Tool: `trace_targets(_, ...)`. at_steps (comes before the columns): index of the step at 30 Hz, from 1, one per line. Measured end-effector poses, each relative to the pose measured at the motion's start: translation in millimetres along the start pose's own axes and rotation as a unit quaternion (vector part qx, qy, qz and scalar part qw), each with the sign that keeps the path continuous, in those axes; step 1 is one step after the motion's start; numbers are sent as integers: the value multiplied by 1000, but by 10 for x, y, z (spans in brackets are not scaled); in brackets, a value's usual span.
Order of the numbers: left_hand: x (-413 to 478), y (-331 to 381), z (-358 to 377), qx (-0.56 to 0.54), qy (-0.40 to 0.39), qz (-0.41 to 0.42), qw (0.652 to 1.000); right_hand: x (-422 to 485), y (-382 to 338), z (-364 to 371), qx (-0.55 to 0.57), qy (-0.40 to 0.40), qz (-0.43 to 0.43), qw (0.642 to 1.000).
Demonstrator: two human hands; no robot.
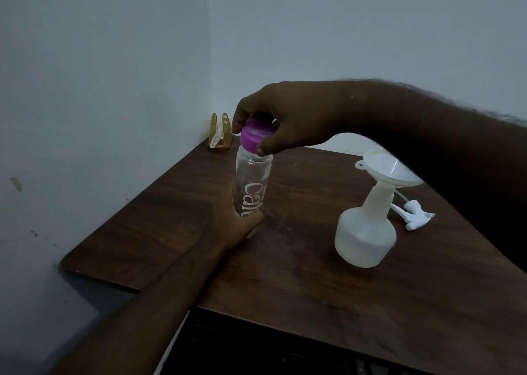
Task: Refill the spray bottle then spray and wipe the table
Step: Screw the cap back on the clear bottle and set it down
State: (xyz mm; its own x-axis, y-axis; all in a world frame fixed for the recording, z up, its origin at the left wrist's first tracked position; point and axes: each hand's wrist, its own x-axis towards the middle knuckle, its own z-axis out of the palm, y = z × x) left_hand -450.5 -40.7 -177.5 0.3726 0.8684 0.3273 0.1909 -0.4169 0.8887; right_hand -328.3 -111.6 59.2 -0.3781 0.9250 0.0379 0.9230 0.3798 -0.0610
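**Both hands on the clear bottle, funnel sitting in the sprayer**

Centre of the frame: a clear bottle [251,186] with white lettering down its side stands upright on the dark wooden table [328,303]. The left hand [236,220] wraps its lower part, fingers curled snug around the plastic. From the upper right the right hand [273,118] comes over the top, fingertips pinched round the purple cap [256,136]; the cap looks tilted on the neck, and whether it is threaded on or loose is hard to tell.

Right of centre, well apart from that bottle, sits the spray bottle [366,232], a milky white, squat body with a narrow neck, open at the top. A white funnel [390,169] stands in its neck, leaning slightly, its far rim hidden behind the right forearm. Just behind the spray bottle, lying flat on the wood, is the white trigger head [413,213] with its thin tube.

Up in the far corner, against the pale wall, a small gold napkin holder [219,131] stands with a bit of white paper in it. The light is dim, the tabletop dark.
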Motion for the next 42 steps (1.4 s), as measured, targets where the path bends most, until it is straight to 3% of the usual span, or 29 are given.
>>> trace_targets(9,8,-31,5,2,-1,5,1000,53,3,67,-91,15,36,995)
trace_targets(14,24,-36,2,-4,-9,3,1000,19,43,-5,-140,184,62,971)
trace_targets(18,17,-44,9,-10,-3,10,1000,-21,0,13,-62,69,30,995)
trace_targets(21,21,-42,1,-15,0,-1,1000,3,0,63,-141,138,79,977)
trace_targets(23,26,-40,-10,-21,4,-4,1000,13,20,42,-105,182,84,974)
trace_targets(30,38,-58,-8,-18,0,-7,1000,5,-25,117,-26,62,32,997)
trace_targets(34,52,-63,-10,-28,8,-12,999,59,-18,125,-34,220,48,974)
trace_targets(36,60,-62,-7,-25,11,-14,1000,69,-1,133,-25,249,53,967)
trace_targets(42,50,-46,-10,-13,19,-15,1000,50,44,225,-48,125,29,991)
